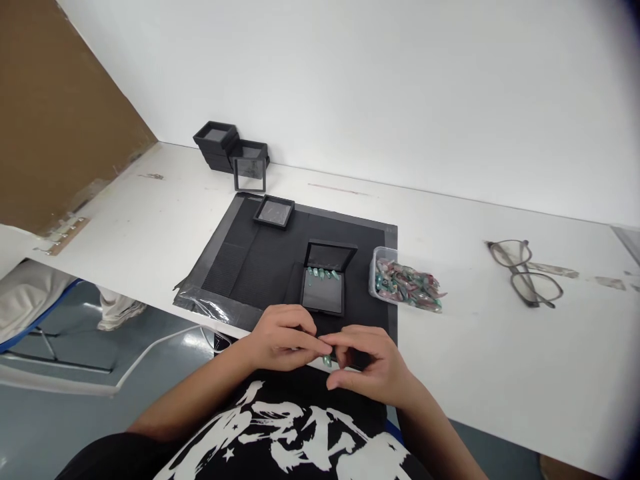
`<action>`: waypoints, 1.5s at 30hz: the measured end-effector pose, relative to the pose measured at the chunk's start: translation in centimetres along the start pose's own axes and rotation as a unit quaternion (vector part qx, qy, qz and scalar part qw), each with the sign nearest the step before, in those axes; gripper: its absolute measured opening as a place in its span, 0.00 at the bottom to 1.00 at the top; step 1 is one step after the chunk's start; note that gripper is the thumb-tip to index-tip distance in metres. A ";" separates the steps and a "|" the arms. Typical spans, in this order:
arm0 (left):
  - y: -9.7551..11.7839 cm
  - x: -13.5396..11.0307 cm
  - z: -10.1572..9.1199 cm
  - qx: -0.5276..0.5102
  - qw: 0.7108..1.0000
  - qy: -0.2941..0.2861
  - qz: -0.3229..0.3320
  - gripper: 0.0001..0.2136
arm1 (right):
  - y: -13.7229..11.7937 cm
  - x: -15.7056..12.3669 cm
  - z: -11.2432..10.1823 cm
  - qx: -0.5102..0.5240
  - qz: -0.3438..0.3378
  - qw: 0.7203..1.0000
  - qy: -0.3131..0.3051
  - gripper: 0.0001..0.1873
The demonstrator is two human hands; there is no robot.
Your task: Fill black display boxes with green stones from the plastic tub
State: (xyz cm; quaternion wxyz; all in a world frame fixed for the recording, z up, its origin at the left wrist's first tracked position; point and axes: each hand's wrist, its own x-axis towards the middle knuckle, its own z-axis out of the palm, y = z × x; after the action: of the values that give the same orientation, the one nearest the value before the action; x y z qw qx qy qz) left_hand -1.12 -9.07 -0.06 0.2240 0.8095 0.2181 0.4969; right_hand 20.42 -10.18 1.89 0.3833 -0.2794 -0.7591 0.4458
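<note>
The false nail (327, 361) is shiny green; small; rounded.

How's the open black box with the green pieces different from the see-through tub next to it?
The black box is dark; the tub is see-through. The box has a raised lid; no lid shows on the tub. The box holds a few green pieces, while the tub is heaped with green and reddish ones. Both hold green pieces.

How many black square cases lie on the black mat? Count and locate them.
2: one open black square case, beyond the left hand and right hand; one shallow black case near the far-left corner of the black mat. The hands may hide others.
</note>
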 end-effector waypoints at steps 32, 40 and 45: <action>-1.0 -0.4 1.1 0.178 0.982 0.053 0.038 0.07 | 1.3 0.9 0.8 -0.060 0.060 0.996 0.013 0.13; -1.0 -0.4 1.3 0.207 0.976 0.058 0.036 0.08 | 1.4 1.1 0.8 -0.062 0.081 0.995 0.006 0.13; -1.0 -0.4 1.3 0.213 0.975 0.058 0.036 0.08 | 1.4 1.1 1.0 -0.066 0.086 0.994 0.005 0.12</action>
State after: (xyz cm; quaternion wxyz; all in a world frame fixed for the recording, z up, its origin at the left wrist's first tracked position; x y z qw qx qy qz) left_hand -0.24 -8.70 -1.39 0.0154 0.8158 0.3025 0.4926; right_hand 19.14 -9.16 0.67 0.3281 -0.3709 -0.7577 0.4251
